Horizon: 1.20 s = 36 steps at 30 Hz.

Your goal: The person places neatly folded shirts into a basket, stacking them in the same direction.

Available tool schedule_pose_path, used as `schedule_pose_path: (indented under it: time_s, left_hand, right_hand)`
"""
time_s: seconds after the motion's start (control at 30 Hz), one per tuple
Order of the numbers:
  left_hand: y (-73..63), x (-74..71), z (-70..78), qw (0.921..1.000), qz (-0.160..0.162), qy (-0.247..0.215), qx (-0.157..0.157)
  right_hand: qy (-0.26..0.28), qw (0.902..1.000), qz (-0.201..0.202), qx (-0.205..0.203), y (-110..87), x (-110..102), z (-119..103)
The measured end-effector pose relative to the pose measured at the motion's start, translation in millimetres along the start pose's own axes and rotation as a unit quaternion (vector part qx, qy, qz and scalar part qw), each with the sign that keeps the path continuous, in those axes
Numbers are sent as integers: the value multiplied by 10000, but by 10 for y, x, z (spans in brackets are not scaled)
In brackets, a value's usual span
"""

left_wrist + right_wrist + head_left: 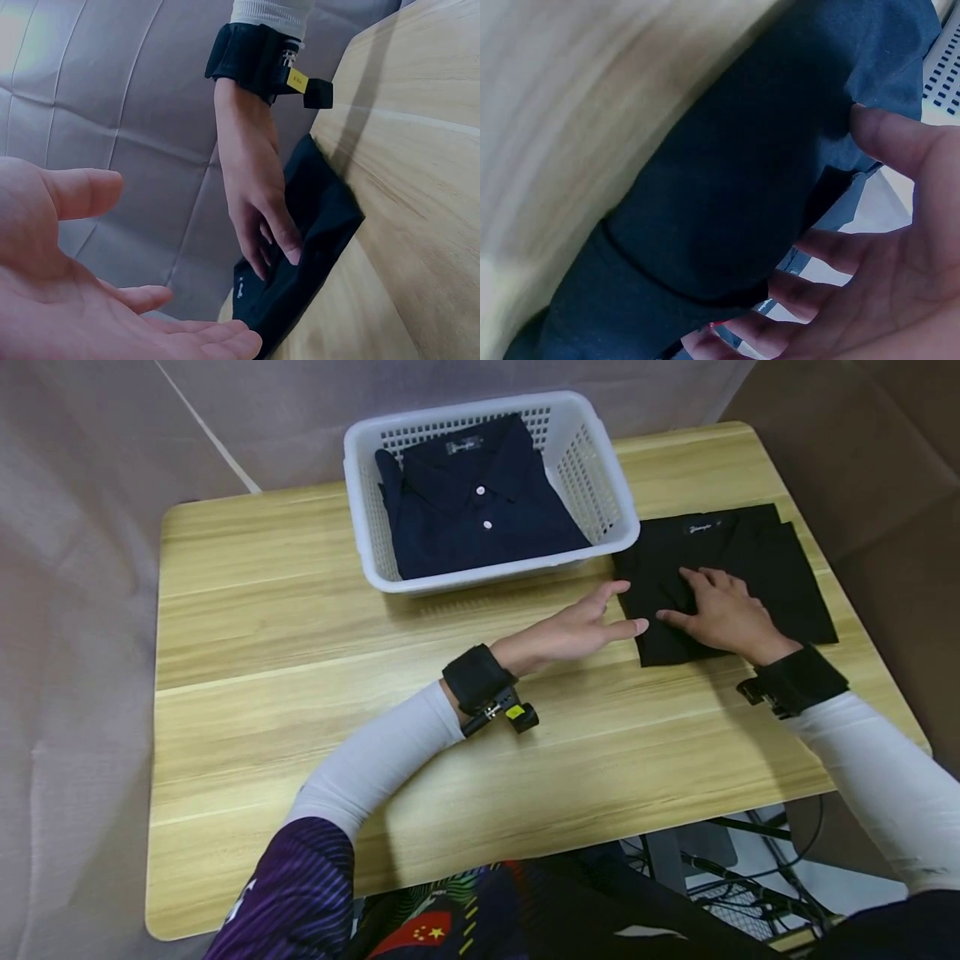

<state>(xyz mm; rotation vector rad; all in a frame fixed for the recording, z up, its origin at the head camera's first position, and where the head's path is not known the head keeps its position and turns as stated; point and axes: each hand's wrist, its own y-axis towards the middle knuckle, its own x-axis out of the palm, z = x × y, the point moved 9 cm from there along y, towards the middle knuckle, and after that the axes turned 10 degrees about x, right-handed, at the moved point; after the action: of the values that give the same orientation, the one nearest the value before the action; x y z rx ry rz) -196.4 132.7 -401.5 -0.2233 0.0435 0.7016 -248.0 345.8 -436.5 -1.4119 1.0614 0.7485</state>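
plainly, the folded black shirt lay crosswise on the bench beneath the nearer right hand, loosely spread and seemingly ungripping, while the empty left hand splayed at the shirt's left edge.

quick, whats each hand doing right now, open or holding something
Left hand: open, holding nothing.
Right hand: open, fingers spread, resting on the folded black shirt.

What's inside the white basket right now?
A folded navy shirt, collar toward the far side, with two white buttons showing. The basket floor beneath it is covered, so I can't tell whether anything else lies under the shirt.
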Motion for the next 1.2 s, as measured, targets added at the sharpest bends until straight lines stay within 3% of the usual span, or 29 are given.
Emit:
schedule_pose_path:
  time_s: [1.2]
  left_hand:
    - [31, -24, -51, 9993, 213, -321, 5]
  right_hand:
    - [-217, 9997, 24, -93, -466, 224, -218]
